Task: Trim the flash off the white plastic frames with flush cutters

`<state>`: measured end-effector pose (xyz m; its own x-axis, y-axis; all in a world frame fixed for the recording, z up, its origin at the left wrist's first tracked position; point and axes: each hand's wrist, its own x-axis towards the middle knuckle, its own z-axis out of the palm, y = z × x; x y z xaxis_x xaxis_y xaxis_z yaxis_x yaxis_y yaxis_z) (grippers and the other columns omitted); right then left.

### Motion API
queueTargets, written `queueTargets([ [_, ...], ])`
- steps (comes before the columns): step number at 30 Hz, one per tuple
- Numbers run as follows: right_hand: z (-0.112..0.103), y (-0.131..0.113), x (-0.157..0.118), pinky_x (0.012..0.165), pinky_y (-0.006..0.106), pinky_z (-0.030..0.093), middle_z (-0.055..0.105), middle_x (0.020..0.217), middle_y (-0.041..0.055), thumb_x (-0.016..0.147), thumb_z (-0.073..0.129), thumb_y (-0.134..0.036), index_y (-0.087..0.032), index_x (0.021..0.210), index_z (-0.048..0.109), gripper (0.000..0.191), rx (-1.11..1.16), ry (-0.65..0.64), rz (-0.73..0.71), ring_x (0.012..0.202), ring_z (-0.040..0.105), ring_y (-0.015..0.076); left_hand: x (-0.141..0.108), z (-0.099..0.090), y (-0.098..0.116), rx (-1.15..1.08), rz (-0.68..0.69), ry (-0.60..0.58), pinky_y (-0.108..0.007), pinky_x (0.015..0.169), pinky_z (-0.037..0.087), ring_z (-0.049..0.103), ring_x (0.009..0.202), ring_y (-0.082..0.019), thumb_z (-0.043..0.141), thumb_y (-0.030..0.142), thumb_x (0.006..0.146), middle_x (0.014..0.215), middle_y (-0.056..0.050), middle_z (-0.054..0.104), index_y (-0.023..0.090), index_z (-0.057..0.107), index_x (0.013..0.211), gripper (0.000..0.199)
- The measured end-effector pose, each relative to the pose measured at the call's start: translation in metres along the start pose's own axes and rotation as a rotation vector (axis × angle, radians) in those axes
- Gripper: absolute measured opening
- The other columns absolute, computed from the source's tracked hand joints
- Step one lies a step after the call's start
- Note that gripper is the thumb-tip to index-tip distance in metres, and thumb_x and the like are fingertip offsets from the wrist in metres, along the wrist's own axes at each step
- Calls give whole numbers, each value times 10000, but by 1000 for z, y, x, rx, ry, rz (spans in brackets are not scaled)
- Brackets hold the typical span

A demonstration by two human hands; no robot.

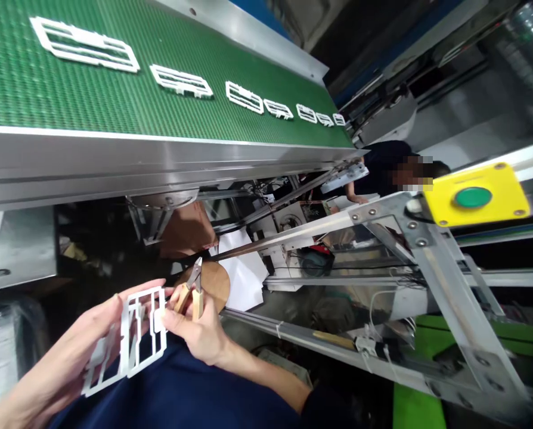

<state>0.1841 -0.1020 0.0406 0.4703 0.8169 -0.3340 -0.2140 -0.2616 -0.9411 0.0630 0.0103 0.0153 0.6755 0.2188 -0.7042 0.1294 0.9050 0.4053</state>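
The person is standing at a conveyor, working with both bare hands held low in front of a navy shirt. The left hand [85,336] is gripping a flat white plastic frame [126,339] by its edge, fingers curled around the bars. The frame is standing tilted between the hands, and its far edge is touching the fingers of the right hand [195,336]. That hand is closed around the wooden handles of a pair of side cutters [191,292], with the metal jaws pointing away from the frame. Behind the cutters, a round wooden disc [215,283] is showing, with loose white paper sheets [242,271] just beside it. Further off, similar white plastic frames [181,80] are lying in a spaced row on a green conveyor belt [114,77]. A co-worker [380,170] in dark clothes is standing at the far end, beyond a yellow box with a green button [474,199].
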Motion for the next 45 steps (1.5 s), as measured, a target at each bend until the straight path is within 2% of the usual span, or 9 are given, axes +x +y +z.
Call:
queueTargets([
  [3, 7, -1, -1, 706, 245, 444, 511, 761, -1, 731, 664, -309, -175, 760, 519, 199, -25, 31, 22, 714, 508, 122, -1, -3, 1, -58, -18, -63, -376, 836, 537, 619, 988, -330, 752, 524, 636, 1109, -80, 665, 253, 598, 1207, 651],
  [7, 13, 1, -2, 699, 248, 446, 517, 770, 3, 745, 645, -291, -173, 773, 519, 175, -25, 34, 53, 708, 508, 121, -3, -2, -2, -155, -23, -15, -357, 741, 569, 650, 901, -315, 727, 540, 665, 1079, -84, 677, 252, 607, 1190, 611],
  [11, 16, 0, 0, 657, 233, 445, 505, 739, -9, 730, 660, -281, -170, 756, 516, 184, -26, 18, 65, 665, 494, 105, -3, 3, -8, -203, -3, 71, -342, 659, 580, 667, 796, -298, 726, 536, 659, 995, -82, 699, 241, 641, 1137, 569],
  [15, 14, -1, 2, 648, 256, 477, 493, 712, -16, 765, 627, -297, -171, 805, 505, 180, -3, 13, 92, 638, 533, 112, -4, 7, -2, -271, 42, 200, -272, 577, 570, 665, 665, -221, 538, 412, 849, 883, -83, 711, 206, 677, 1059, 326],
  [18, 6, 0, 4, 696, 279, 489, 529, 747, -1, 772, 627, -303, -167, 873, 512, 205, -28, 41, 84, 672, 569, 126, -6, 8, 6, -309, 28, 304, -253, 583, 566, 667, 677, -203, 379, 305, 923, 865, -102, 709, 177, 690, 1011, 347],
  [21, -6, -2, 6, 713, 276, 480, 559, 776, 13, 781, 618, -316, -160, 913, 527, 224, -64, 53, 91, 684, 578, 125, -6, 7, 10, -302, 17, 349, -277, 537, 567, 662, 636, -215, 357, 292, 922, 833, -102, 708, 181, 690, 1001, 360],
  [31, -18, -4, 6, 687, 250, 473, 598, 836, 15, 791, 606, -407, -183, 997, 562, 308, -187, 38, 112, 730, 597, 134, 5, -8, -2, -228, -28, 281, -282, 538, 570, 666, 618, -199, 383, 335, 916, 862, -77, 714, 219, 683, 1016, 337],
  [38, -25, -7, 9, 735, 253, 468, 619, 824, 0, 793, 596, -444, -204, 1020, 578, 331, -357, 59, 29, 743, 579, 134, 18, -9, 1, -215, -65, 359, -327, 524, 574, 672, 622, -228, 351, 307, 903, 841, -120, 713, 176, 678, 998, 365],
  [45, -27, -10, 10, 716, 238, 465, 640, 867, 11, 819, 560, -450, -199, 1040, 592, 335, -367, 70, -5, 770, 595, 139, 19, -12, 0, -155, -2, 194, -265, 592, 578, 664, 650, -203, 407, 328, 891, 836, -85, 712, 200, 672, 1070, 345],
])
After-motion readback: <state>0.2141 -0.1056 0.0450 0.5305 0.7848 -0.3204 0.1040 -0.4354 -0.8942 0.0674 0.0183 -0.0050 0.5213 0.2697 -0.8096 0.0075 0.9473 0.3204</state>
